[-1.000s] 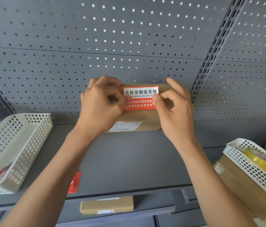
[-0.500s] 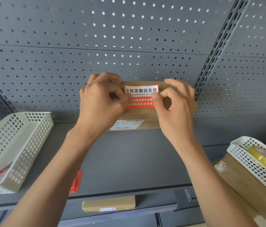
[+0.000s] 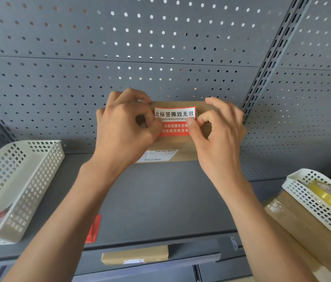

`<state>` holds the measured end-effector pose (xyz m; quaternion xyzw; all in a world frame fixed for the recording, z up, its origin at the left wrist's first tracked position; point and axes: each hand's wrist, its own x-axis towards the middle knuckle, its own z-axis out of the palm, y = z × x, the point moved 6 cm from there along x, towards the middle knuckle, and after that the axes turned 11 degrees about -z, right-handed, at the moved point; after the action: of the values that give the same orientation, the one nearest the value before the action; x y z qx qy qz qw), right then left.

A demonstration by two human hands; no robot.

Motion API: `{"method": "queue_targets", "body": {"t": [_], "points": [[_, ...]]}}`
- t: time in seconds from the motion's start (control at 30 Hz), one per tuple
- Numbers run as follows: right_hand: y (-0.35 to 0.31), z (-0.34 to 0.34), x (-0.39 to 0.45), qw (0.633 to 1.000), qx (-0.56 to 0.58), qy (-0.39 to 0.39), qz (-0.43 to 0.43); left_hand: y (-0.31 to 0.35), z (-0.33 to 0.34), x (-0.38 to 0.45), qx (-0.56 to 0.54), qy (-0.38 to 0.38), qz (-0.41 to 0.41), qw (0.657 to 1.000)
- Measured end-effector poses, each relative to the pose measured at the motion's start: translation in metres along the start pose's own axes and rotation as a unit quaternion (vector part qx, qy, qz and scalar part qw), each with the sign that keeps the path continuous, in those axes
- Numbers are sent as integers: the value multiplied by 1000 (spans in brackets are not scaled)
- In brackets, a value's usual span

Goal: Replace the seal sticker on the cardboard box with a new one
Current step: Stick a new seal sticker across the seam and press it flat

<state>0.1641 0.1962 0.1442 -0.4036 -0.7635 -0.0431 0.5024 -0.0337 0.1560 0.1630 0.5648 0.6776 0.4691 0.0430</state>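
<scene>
A flat brown cardboard box [image 3: 183, 146] stands on edge at the back of the grey shelf [image 3: 160, 200], leaning on the pegboard. A red and white seal sticker [image 3: 174, 121] lies across its upper front. My left hand [image 3: 124, 127] pinches the sticker's left edge between thumb and fingers and covers the box's left end. My right hand [image 3: 217, 135] pinches the sticker's right edge with thumb and forefinger. Below the sticker a white shipping label [image 3: 157, 155] shows on the box.
A white perforated basket [image 3: 18, 186] with a red scrap inside stands at the left. At the right another white basket [image 3: 321, 202] holds a yellow tape roll [image 3: 329, 195] atop brown boxes. A red sticker [image 3: 93, 228] lies near the shelf front; another box [image 3: 135, 256] sits below.
Both hands and the box sit slightly higher in view than a second ago. My right fingers have curled in closer on the sticker's right edge. The grip on the sticker looks unchanged.
</scene>
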Motion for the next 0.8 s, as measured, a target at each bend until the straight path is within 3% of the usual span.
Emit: {"method": "queue_targets", "body": {"t": [0.37, 0.53, 0.8], "points": [[4, -2, -2, 1000, 17, -4, 15, -5, -3, -4, -20, -2, 45, 999], [4, -3, -4, 1000, -9, -16, -17, -8, -2, -8, -4, 2, 60, 998], [-6, 9, -8, 992, -70, -99, 43, -1, 4, -15, 81, 20, 75, 994]]}}
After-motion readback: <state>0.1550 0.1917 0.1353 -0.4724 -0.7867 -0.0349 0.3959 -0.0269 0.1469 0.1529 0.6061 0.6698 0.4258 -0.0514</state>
